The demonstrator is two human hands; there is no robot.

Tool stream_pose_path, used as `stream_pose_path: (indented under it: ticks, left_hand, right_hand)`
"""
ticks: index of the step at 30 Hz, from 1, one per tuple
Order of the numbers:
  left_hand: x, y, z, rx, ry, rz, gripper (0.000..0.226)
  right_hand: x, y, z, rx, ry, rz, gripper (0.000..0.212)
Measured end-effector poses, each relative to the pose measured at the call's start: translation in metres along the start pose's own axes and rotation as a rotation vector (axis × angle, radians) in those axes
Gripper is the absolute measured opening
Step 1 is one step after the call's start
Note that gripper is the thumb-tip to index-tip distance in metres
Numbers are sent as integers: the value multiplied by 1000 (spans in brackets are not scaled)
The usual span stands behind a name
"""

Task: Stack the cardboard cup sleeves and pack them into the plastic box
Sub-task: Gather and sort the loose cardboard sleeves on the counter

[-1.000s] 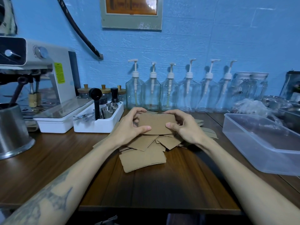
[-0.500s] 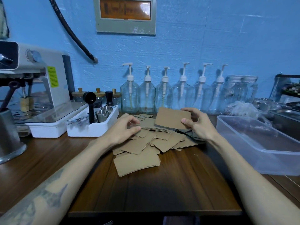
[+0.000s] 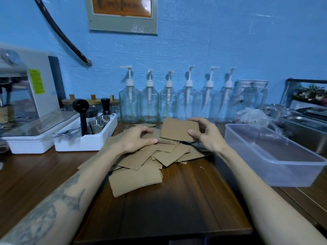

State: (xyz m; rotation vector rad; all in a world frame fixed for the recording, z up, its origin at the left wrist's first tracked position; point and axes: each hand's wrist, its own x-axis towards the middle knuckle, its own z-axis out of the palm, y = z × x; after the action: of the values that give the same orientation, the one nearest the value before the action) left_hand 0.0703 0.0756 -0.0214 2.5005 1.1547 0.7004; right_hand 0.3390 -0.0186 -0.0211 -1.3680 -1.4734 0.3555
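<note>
Cardboard cup sleeves: lying heaped on the wooden table, likely light, thin, bendable. Right hand is pinching one sleeve by its edge; left hand is pressing the pile, fingers curled. Plastic box is waiting just beside, right.

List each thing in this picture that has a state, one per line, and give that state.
plastic box: open, empty.
held sleeve: flat, lifted, pinched by right hand.
sleeve pile: loose, unstacked on table.
left hand: resting on pile, fingers curled.
pump bottles: upright, looking empty.
</note>
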Motion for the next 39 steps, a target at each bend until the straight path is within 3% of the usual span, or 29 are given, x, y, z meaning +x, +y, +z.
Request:
stream_pose_path:
  ticks: [5,10,14,17,22,28,31,35,39]
  left_hand:
    - [-7,-3,-6,-83,99,40,60]
    - [-22,-6,-13,-100,112,91,70]
    - [-32,-8,-15,-154,114,92,64]
    - [-37,-7,-19,-318,98,66,54]
    - [-43,1,-24,-569,100,0,55]
    - [-45,5,-39,-881,295,-88,60]
    - [-46,11,-42,-985,418,-83,55]
    - [-46,19,-32,-794,378,-28,39]
    - [-40,16,-13,-470,244,96,44]
  right_hand:
    - [2,-2,0,53,39,-16,36]
    - [0,-7,4,89,70,-31,36]
    - [-1,-14,8,124,86,-19,36]
    - [-1,-19,9,181,116,-2,36]
    - [-1,-19,15,141,102,10,35]
    - [-1,-18,9,156,136,33,34]
    - [-3,-14,16,74,39,40,37]
    - [-8,-18,31,112,-134,34,39]
    - [-11,-24,30,145,-160,18,43]
